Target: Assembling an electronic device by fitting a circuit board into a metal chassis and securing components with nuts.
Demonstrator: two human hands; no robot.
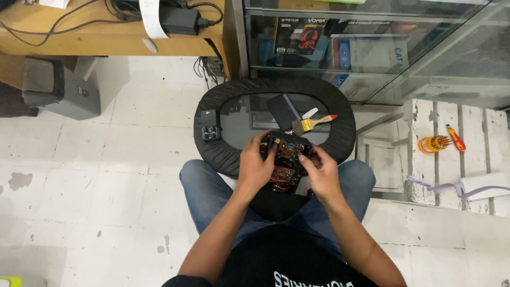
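White tiled floor surrounds a black padded oval stool [212,154]. Over its near edge, the left hand [255,167] and right hand [320,172] both clasp 1 opened black box of brown circuit boards [285,159], fingers curled around its sides.

I'm looking down into what I take for a small electronics repair shop with goods on sale: a glass display case [340,48] across the upper right of the frame holds boxed accessories on its shelves. At the upper left a wooden bench [79,40] carries tangled cables and a black power adapter [179,20], and a grey printer [59,87] sits on the worn white tiled floor [106,202] beneath it. At the right, a screwdriver bit set [431,143] lies on a white slatted crate [467,154].
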